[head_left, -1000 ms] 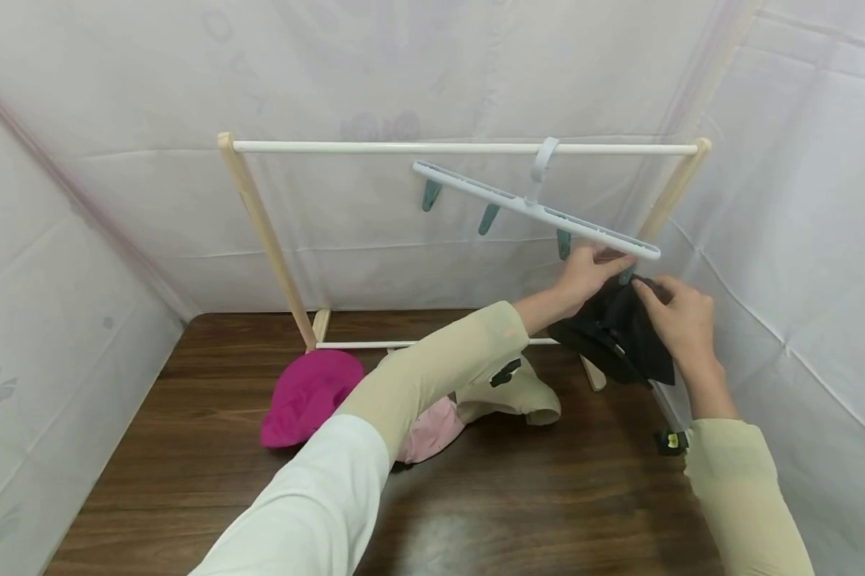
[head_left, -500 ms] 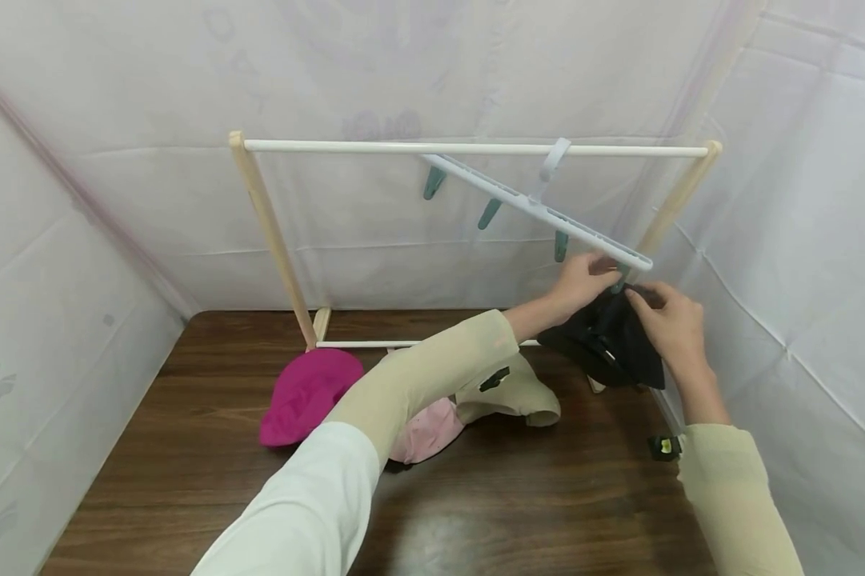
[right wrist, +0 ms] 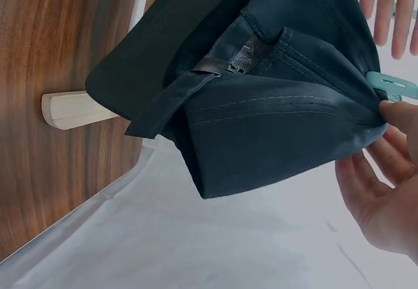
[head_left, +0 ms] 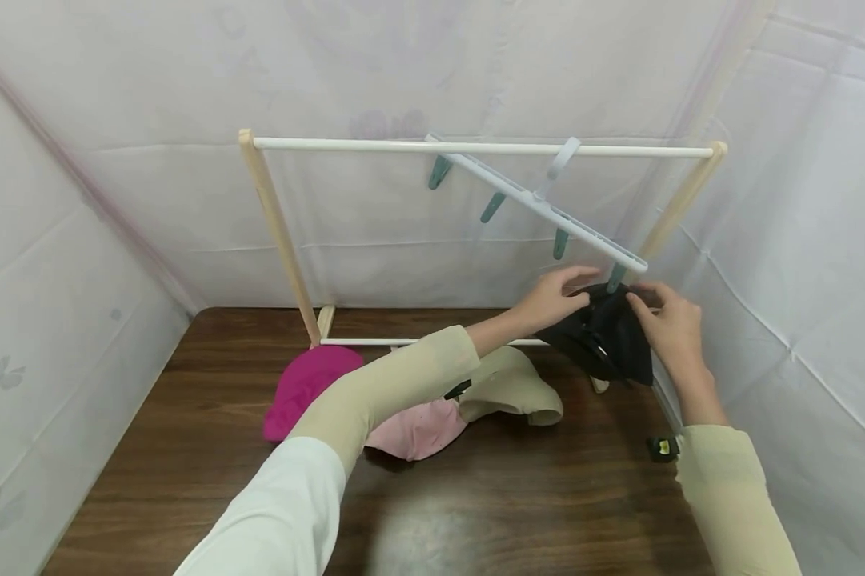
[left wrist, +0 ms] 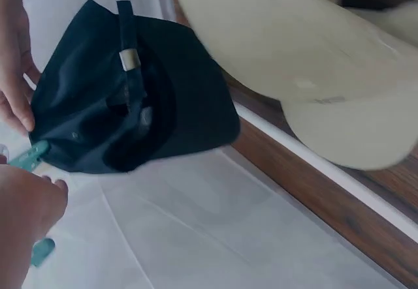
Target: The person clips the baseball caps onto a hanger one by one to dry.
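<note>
Your right hand pinches the black cap by its crown, beside the teal clip; it hangs below those fingers. Your left hand, thumb and fingers parted, grips nothing. Probably light, floppy, brim stiffer; hold crown fabric.

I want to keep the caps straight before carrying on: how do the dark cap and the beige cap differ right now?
Colour: the dark cap is near black; the beige cap is pale.
Support: the dark cap is caught in a green clip above the table; the beige cap lies on it.
Contact: the right hand pinches the dark cap; neither hand holds the beige cap.
Both have a brim.
</note>
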Available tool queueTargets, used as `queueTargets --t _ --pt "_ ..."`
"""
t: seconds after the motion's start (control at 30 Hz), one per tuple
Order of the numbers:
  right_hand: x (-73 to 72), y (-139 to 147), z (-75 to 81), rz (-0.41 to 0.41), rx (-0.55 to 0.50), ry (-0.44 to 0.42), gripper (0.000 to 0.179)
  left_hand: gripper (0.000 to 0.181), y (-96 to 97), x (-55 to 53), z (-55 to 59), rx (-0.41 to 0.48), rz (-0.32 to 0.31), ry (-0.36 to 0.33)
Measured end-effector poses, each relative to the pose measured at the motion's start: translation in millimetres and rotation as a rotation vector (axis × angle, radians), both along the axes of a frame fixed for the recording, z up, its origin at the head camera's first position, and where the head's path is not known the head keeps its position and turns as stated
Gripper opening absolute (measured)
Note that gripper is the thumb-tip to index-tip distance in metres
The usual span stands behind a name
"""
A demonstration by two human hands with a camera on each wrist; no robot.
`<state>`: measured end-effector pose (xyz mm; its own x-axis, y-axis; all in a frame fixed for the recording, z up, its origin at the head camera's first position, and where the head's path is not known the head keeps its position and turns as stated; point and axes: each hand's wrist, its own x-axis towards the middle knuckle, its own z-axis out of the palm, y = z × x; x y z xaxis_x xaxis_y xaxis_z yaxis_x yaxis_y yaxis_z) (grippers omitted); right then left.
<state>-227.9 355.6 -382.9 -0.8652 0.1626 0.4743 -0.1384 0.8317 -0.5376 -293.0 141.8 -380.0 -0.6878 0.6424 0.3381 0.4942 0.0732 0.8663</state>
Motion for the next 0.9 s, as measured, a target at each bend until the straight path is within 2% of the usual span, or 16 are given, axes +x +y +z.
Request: queueTargets --t 0.23,0.33,0.6,0.77,0.9 --pt "0.7 0 -4.9 0.038 -0.01 0.002 0.028 0.049 -34.1 0.9 -8.3 -0.187 -0.079 0.138" --pt "1.8 0 -5.0 0.04 -0.012 -0.011 0.029 0.05 -46.2 2.7 -14.4 -0.238 -0.1 0.167" --pt "15.3 -6 -8.7 0.063 0.04 -0.006 0.029 0.052 -73.4 15.5 -36.7 -0.305 -0.117 0.113" --pt "22.9 -13 -17.8 0.098 0.113 0.11 0.027 0.052 -90.1 23.2 -49.0 -0.313 -0.103 0.08" --pt "26.3 -19 -25.3 0.156 0.148 0.178 0.024 0.052 -101.1 28.9 -54.3 -0.31 -0.086 0.106"
